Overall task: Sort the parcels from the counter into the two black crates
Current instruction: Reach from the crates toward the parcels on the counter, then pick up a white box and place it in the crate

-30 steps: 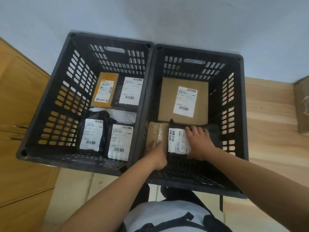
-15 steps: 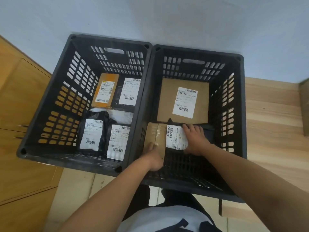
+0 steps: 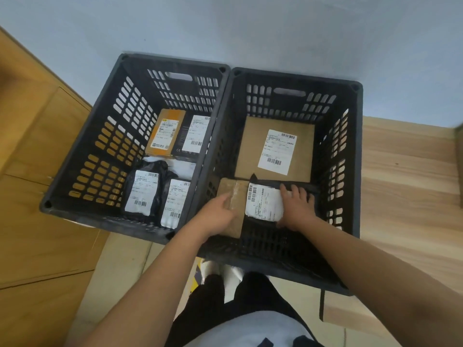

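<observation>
Left hand [image 3: 220,215] grips the brown box [image 3: 234,192]; right hand [image 3: 297,209] presses flat-fingered on the black mailer [image 3: 264,204]

1. A left crate [image 3: 175,61] and a right crate [image 3: 295,75] stand touching, side by side.
2. The left crate holds an orange box [image 3: 164,132], a black box [image 3: 195,136] and two black bags [image 3: 142,189]; labels face up.
3. In the right crate, a big brown box [image 3: 250,146] lies at the far end.
4. The left hand [image 3: 218,216] grips a small brown box [image 3: 234,194]; the right hand [image 3: 297,209] lies flat on a labelled bag [image 3: 264,205].
</observation>
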